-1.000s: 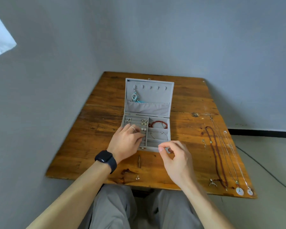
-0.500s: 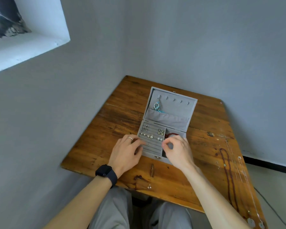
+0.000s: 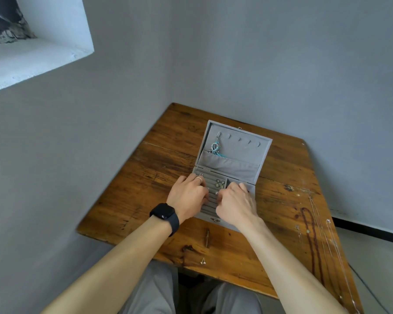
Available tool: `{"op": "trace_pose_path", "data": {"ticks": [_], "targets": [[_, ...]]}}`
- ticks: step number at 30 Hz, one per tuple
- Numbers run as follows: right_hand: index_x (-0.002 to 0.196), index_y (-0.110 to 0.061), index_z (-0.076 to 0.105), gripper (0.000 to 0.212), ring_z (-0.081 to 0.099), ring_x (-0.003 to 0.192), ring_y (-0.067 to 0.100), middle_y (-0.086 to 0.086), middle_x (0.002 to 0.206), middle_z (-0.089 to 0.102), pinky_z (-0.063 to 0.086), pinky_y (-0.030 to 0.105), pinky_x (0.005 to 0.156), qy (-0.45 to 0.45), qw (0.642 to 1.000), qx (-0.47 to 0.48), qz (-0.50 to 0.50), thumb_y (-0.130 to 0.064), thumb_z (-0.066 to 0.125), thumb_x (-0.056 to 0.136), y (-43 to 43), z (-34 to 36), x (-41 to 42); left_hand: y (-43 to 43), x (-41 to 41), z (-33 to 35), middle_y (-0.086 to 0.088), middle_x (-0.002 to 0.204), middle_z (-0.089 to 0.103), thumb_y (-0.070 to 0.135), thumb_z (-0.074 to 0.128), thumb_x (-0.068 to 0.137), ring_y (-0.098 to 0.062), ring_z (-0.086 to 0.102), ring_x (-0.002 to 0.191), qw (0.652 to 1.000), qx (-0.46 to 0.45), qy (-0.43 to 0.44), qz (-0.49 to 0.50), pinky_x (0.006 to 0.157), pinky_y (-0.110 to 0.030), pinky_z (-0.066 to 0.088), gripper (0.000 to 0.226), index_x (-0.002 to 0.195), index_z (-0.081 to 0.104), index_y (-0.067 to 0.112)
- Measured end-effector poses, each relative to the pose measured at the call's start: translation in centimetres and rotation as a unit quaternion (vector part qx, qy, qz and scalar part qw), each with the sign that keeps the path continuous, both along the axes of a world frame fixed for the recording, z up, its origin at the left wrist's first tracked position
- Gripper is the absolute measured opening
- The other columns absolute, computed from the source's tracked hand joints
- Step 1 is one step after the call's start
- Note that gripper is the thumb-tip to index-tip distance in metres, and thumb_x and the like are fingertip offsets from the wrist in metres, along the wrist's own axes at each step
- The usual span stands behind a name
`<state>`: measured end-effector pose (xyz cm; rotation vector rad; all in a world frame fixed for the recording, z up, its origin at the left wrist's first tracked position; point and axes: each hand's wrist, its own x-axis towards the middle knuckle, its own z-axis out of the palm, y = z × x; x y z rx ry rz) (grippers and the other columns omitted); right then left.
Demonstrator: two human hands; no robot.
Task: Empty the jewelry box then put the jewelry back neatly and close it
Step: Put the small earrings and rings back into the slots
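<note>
An open grey jewelry box stands in the middle of the wooden table, its lid upright. From a hook in the lid hangs a turquoise pendant. Several small earrings sit in the padded rows of the left compartment. My left hand, with a ring on one finger, rests on the left side of those rows. My right hand is curled over the box's right half and pinches a small stud earring at the rows. The right compartments are hidden under it.
On the table's right side lie a dark red bead necklace and thin silver chains. A tiny pair of studs lies near the front edge. Grey walls close in on the left and behind.
My right hand has moved from the box's front edge forward over the padded rows, pinch kept. My left hand stays on the box's left side. The view has tilted and swung left.
</note>
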<state>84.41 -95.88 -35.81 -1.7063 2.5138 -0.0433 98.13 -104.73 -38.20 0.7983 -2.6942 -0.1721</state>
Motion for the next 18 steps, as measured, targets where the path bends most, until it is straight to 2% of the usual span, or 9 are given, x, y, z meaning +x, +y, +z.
{"op": "trace_pose_path", "data": {"ticks": [2,5,10,14,18], "targets": [[0.123,-0.027,0.064,0.036,0.045,0.119,0.027,0.004,0.125,0.057,0.043,0.037,0.1,-0.035,0.999,-0.019,-0.016,-0.023,0.056,0.089,0.0,-0.4,-0.3,-0.1,-0.3,0.0,0.004,0.118,0.059,0.029,0.06,0.096,-0.019,0.047,0.116,1.0,0.017,-0.003,-0.011,0.091,-0.034,0.037,0.016,0.103,0.074,0.027],[0.121,-0.029,0.059,0.036,0.055,0.111,0.023,0.001,0.115,0.063,0.049,0.035,0.092,-0.114,0.987,-0.103,-0.053,-0.019,0.064,0.087,0.6,-1.3,-0.5,-0.2,-1.0,0.2,0.006,0.115,0.059,0.033,0.059,0.097,-0.017,0.045,0.115,0.996,0.085,0.025,0.011,0.09,-0.034,0.036,0.018,0.105,0.074,0.028],[0.112,-0.024,0.067,0.023,0.066,0.093,0.011,-0.007,0.101,0.072,0.053,0.025,0.081,-0.158,0.963,-0.212,-0.059,-0.015,0.066,0.09,2.4,-2.4,-0.3,-0.1,-2.0,0.2,0.006,0.117,0.059,0.035,0.058,0.097,-0.016,0.044,0.119,0.992,0.123,0.012,0.023,0.091,-0.035,0.036,0.021,0.11,0.073,0.027],[0.108,-0.024,0.067,0.02,0.064,0.093,0.009,-0.01,0.099,0.071,0.053,0.024,0.079,-0.17,0.948,-0.255,-0.087,-0.015,0.064,0.09,5.2,-3.4,-1.0,-0.1,-2.4,0.2,0.01,0.116,0.057,0.038,0.06,0.096,-0.014,0.042,0.118,0.99,0.138,0.0,0.02,0.094,-0.036,0.036,0.019,0.104,0.074,0.029],[0.106,-0.021,0.069,0.018,0.056,0.093,0.009,-0.009,0.102,0.071,0.044,0.019,0.078,-0.144,0.948,-0.272,-0.085,-0.015,0.065,0.09,7.0,-4.4,-1.9,0.2,-2.5,-0.2,0.012,0.117,0.056,0.035,0.064,0.094,-0.014,0.041,0.12,0.986,0.163,0.0,0.023,0.095,-0.036,0.037,0.013,0.1,0.075,0.031]]}}
